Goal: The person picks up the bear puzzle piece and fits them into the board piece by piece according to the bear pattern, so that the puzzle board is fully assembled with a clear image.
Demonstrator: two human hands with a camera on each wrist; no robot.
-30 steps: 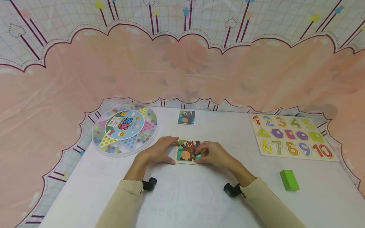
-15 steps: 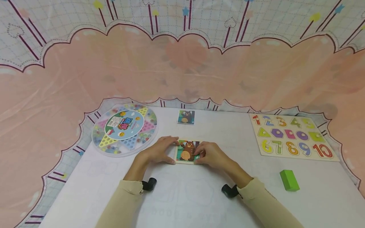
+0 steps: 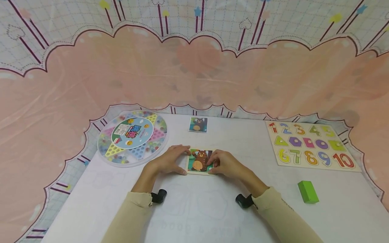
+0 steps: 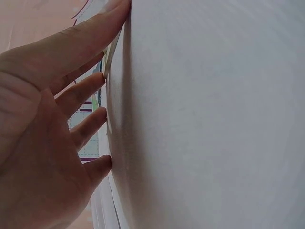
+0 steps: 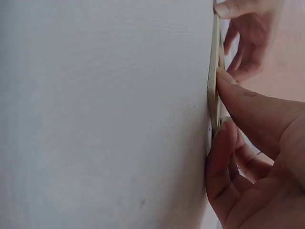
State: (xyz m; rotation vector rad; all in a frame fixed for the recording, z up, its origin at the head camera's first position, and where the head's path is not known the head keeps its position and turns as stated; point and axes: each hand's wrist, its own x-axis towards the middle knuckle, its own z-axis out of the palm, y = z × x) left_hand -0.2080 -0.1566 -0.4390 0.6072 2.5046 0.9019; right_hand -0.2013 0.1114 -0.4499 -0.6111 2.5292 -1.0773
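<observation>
A small wooden jigsaw puzzle [image 3: 199,162] with a brown bear on a green background lies flat mid-table. My left hand [image 3: 169,160] holds its left end, thumb at the near corner and index finger at the far corner. At the right end, my right hand [image 3: 228,164] has bent fingers on the picture and its thumb by the near edge, covering the far right part. In the right wrist view, thumb and fingertips grip the pale wooden edge [image 5: 213,71]. Behind the puzzle lies a small card [image 3: 198,125] with a similar bear picture.
A round Chinese checkers set [image 3: 132,138] with coloured marbles lies at the left. On the right are a wooden number-and-shape board [image 3: 313,145] and a green block [image 3: 308,192]. A patterned pink curtain [image 3: 194,77] hangs behind the white table [image 3: 194,209].
My right hand has shifted slightly left over the puzzle's right end, and its forearm has moved in a little. The left hand stays in place.
</observation>
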